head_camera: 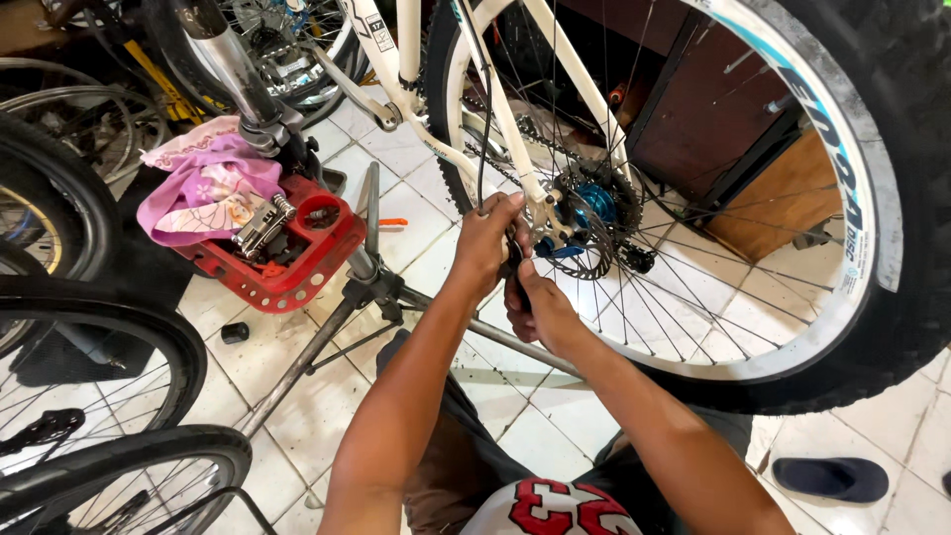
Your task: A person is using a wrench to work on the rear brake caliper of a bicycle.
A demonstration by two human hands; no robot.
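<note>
Nearest the camera, two bare forearms reaching up from a lap in dark shorts and a shirt with red and white print.

Right hand [535, 307] just below the hub [592, 206] of the rear wheel [812, 327], fingers wrapped shut around a dark tool handle [517, 269] that pokes up toward the hub. Tool tip hidden behind the other hand, so its kind cannot be told.

Left hand [487, 243] just above and left of the right one, fingers curled and pressed on the white frame [515, 149] where it meets the hub. Whether pinching something small there or only bracing cannot be told. Handle between the two hands, both touching or nearly touching at the knuckles.

Blue hub right beside the left fingertips, with a steel brake disc [594, 248] around it. Spokes fanning out from the hub to the white rim and fat black tyre at right.

Left of the hub, a metal repair stand [337, 327] with splayed legs on the white tile floor [327, 396]. Further left of the hub, a red tool tray [327, 253] on the stand holding a grey pedal [260, 226], with a pink cloth [198, 183] draped over its far side.

Well left of the hub, other black bicycle wheels [99, 376] crowded together. Below right of the hub, a dark slipper [830, 479] on the tiles.
</note>
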